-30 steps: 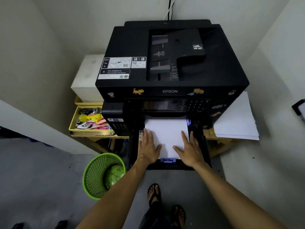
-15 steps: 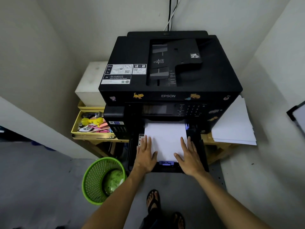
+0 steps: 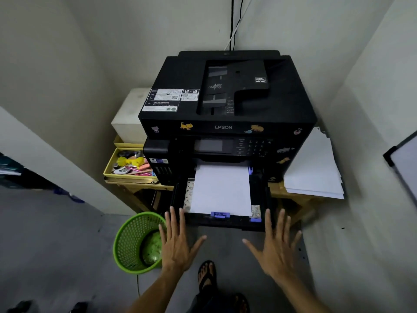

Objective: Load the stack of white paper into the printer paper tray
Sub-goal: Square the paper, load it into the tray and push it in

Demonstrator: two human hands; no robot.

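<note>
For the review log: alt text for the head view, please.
White paper lies in the pulled-out tray of a black printer. In front of it, the left hand and right hand hover open, holding nothing.

The printer (image 3: 228,102) is black, with small yellow and orange cat stickers on its front. The paper (image 3: 220,189) in the tray is plain white, and the tray guides (image 3: 220,214) are purple-blue. The basket (image 3: 137,242) is bright green with a pattern of small holes. The box (image 3: 126,168) is yellow.
</note>
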